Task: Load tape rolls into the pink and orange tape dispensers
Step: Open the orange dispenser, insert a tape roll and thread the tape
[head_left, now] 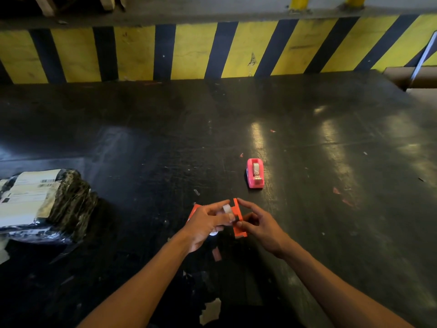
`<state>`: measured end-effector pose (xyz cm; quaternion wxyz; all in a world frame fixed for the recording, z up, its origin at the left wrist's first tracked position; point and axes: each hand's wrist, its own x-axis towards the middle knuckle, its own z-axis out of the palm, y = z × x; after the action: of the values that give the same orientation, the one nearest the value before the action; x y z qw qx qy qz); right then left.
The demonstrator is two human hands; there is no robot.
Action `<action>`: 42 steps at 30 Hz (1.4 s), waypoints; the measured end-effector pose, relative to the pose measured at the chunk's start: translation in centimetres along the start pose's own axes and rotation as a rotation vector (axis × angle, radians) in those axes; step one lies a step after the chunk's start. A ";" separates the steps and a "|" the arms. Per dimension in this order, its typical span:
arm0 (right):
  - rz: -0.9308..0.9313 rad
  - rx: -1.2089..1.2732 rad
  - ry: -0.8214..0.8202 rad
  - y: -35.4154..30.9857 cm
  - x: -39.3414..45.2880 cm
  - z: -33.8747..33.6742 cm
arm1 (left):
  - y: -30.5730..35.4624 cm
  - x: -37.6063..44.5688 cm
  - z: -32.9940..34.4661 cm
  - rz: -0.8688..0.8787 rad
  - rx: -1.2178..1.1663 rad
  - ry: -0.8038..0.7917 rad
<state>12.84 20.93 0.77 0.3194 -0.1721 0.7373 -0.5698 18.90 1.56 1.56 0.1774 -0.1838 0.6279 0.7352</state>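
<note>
The orange tape dispenser sits low in the middle of the dark table, between my two hands. My left hand grips a clear tape roll and holds it against the dispenser's left side. My right hand pinches the dispenser's right side, one fingertip on its top edge. My left hand hides part of the dispenser; an orange corner shows behind it. The pink tape dispenser stands alone farther back and to the right, with a tape roll visible inside it.
A black plastic-wrapped parcel with white labels lies at the left. A yellow-and-black striped wall borders the table's far side. A cardboard box sits at the far right. Paper scraps lie near the front edge.
</note>
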 end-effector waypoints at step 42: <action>0.142 0.354 0.082 1.1 0.6 0.5 | -0.4 0.7 -1.3 -0.162 -0.242 0.165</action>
<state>12.82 20.51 -0.48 0.3537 -0.0376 0.6482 -0.6732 18.54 0.33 0.66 0.1603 -0.3134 0.5304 0.7712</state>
